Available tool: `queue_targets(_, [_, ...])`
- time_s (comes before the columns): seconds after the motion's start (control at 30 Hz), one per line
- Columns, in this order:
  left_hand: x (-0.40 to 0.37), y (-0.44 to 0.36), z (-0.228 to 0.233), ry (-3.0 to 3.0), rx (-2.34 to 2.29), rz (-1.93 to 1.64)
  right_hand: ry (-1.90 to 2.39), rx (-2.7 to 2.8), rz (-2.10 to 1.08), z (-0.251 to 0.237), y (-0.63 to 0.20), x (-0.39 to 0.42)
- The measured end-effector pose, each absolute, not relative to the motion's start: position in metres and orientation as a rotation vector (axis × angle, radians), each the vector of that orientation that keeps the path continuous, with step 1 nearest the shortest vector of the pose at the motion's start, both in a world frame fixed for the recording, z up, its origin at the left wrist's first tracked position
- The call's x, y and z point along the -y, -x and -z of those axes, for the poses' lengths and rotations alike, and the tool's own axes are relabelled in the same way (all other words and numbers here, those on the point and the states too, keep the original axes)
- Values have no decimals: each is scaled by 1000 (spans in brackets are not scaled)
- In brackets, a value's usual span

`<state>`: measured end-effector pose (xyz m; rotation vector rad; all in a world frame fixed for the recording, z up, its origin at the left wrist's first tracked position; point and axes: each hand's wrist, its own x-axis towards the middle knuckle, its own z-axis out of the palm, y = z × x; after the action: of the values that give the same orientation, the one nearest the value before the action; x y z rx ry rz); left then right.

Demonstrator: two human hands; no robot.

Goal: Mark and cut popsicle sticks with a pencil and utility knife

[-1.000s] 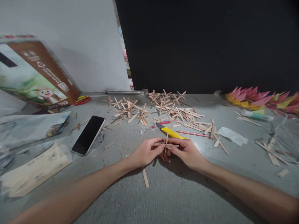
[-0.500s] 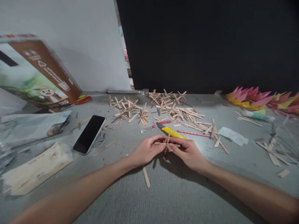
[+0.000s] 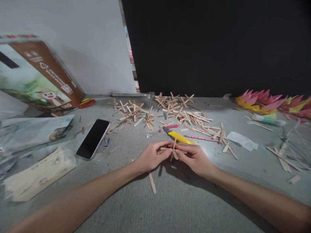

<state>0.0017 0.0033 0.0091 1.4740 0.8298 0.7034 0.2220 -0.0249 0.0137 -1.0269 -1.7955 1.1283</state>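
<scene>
Both hands, left hand (image 3: 152, 157) & right hand (image 3: 194, 158), are pinching crossed popsicle sticks (image 3: 173, 149) just below the yellow utility knife (image 3: 178, 137), pressing the joint; probably steady pressure needed.

Between my fingers, thin matt bare-wood sticks (image 3: 173, 149). Table (image 3: 184, 200): grey, rough, dull. At 11 o'clock, glossy black glass phone (image 3: 92, 138); at 12, shiny yellow plastic cutter (image 3: 178, 137).
</scene>
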Motion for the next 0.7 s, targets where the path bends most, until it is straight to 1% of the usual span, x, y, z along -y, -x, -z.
queue_targets(0.7, [-2, -2, -16, -1509, -804, -640, 1057, 1776, -1182, -18, -222, 25])
